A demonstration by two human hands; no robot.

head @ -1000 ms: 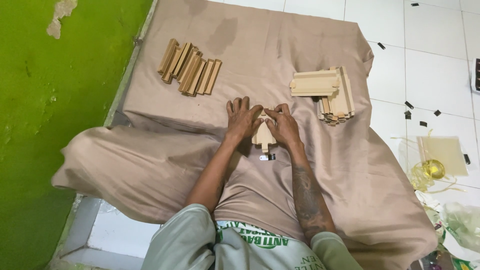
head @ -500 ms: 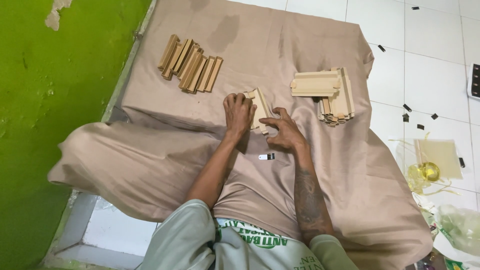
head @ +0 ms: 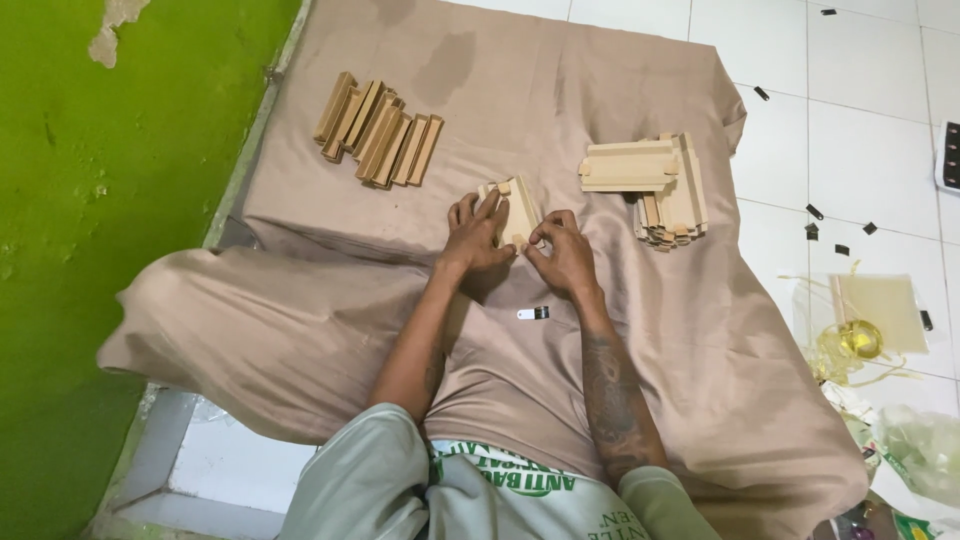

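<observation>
A small tan cardboard piece (head: 520,207) lies on the beige cloth (head: 300,330) in front of me. My left hand (head: 474,232) rests on its left side with fingers pressing on it. My right hand (head: 562,252) pinches its lower right edge. A small white and black strip (head: 533,313) sits on the cloth just below my hands.
A row of folded tan cardboard pieces (head: 378,130) lies at the upper left of the cloth. A stack of similar pieces (head: 648,187) sits at the right. White tiled floor (head: 860,150) with black scraps, a clear bag (head: 870,310) and yellow ribbon lies right; a green wall (head: 90,250) stands left.
The cardboard piece went from standing between my hands near my lap to lying farther away on the cloth. Both hands followed it forward. The small strip stayed behind.
</observation>
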